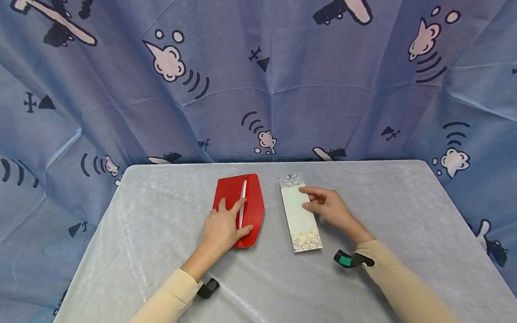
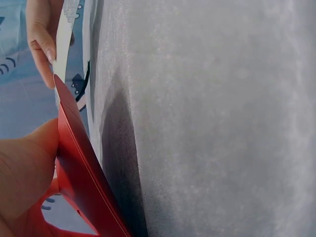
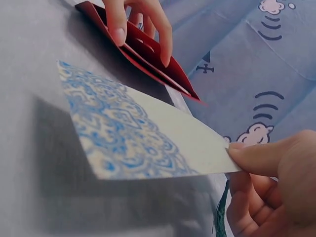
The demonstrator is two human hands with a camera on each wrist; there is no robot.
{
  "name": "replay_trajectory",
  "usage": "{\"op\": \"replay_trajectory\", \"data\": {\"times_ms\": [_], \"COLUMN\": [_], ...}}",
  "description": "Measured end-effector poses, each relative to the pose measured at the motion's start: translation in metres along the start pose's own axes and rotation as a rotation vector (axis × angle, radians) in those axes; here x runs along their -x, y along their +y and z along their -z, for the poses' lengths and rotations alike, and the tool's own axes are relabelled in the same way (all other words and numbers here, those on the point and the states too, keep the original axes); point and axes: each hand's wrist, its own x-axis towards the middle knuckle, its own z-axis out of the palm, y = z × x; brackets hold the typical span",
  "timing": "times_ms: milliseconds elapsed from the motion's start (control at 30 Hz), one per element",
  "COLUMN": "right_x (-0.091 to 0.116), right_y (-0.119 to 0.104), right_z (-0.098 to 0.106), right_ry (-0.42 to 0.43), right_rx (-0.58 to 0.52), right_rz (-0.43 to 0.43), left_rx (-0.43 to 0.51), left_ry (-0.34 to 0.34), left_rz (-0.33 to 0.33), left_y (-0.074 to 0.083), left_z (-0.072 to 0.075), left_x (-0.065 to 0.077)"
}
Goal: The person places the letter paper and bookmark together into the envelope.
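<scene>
My left hand (image 1: pixel 220 228) holds a red envelope (image 1: pixel 256 206), thumb and fingers spread across it and its flap side facing up. A narrow white strip (image 1: pixel 244 188) shows along the envelope's slit. In the left wrist view the envelope (image 2: pixel 81 158) stands tilted, casting a shadow on the cloth. To the right, my right hand (image 1: pixel 332 209) pinches a long pale bookmark (image 1: pixel 298 213) by its right edge between thumb and fingers. Blue lace-like patterning covers the bookmark's near end (image 3: pixel 113 123) in the right wrist view. A dark green tassel (image 3: pixel 221 212) hangs below that hand.
A grey cloth-covered table (image 1: pixel 163 202) spreads beneath both hands. Behind it hangs a blue curtain (image 1: pixel 221 129) printed with planes and clouds. Dark bands (image 1: pixel 353 259) circle both wrists over beige sleeves (image 1: pixel 404 286).
</scene>
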Motion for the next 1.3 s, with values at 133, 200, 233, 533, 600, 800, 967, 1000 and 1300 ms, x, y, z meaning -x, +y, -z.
{"op": "replay_trajectory", "data": {"times_ms": [133,200,233,533,600,800,967,1000,1300], "right_x": [-0.003,-0.005,-0.006,-0.009,-0.007,-0.012,-0.020,-0.020,-0.022], "right_y": [-0.005,-0.006,-0.007,-0.022,-0.032,-0.033,-0.022,-0.022,-0.025], "right_z": [-0.007,-0.010,-0.012,-0.026,-0.028,-0.038,-0.046,-0.048,-0.057], "right_ry": [-0.004,-0.007,-0.007,-0.026,-0.034,-0.052,-0.051,-0.052,-0.052], "right_rx": [-0.008,-0.006,-0.003,-0.012,-0.014,0.006,0.018,0.019,0.044], "right_rz": [0.007,0.012,0.014,0.018,0.022,0.018,0.032,0.036,0.052], "left_rx": [-0.001,-0.002,-0.001,0.005,0.006,0.004,0.016,0.019,0.032], "left_ry": [-0.002,-0.001,0.001,-0.015,-0.012,-0.008,-0.015,-0.019,-0.025], "left_rz": [0.002,0.001,0.000,0.006,0.006,0.004,0.002,0.004,0.002], "left_y": [0.000,0.000,0.000,0.001,0.000,0.000,0.001,0.001,0.000], "left_z": [0.000,0.001,0.001,0.002,0.001,0.000,0.002,0.002,0.006], "left_x": [0.000,0.001,0.001,0.000,0.000,0.000,0.000,0.000,0.001]}}
